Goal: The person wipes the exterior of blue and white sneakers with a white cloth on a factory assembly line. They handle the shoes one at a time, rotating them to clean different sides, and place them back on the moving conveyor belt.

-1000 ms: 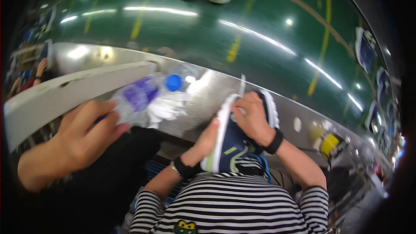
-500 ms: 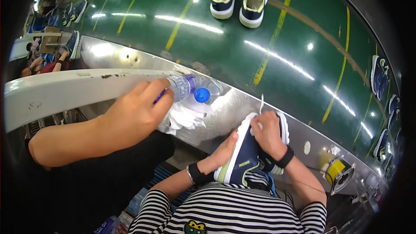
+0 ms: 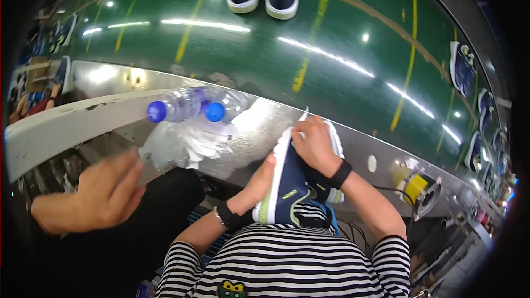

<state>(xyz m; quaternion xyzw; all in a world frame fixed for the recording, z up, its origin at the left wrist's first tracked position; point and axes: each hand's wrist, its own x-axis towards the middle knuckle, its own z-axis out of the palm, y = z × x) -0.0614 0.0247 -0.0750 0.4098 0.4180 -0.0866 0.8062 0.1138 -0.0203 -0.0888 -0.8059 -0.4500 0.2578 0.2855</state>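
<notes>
Navy with a white sole, the shoe (image 3: 290, 181) lies between striped shirt (image 3: 298, 259) and green conveyor (image 3: 221, 49); the left hand (image 3: 258, 184) wraps its grip around one side, the right hand (image 3: 316, 146) curls near the toe, its fingertips' hold impossible to tell.

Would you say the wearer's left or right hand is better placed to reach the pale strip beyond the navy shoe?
Probably the right hand: its bent fingers are close to the pale strip, whereas the left hand holds the navy shoe lower down, along its white sole.
</notes>
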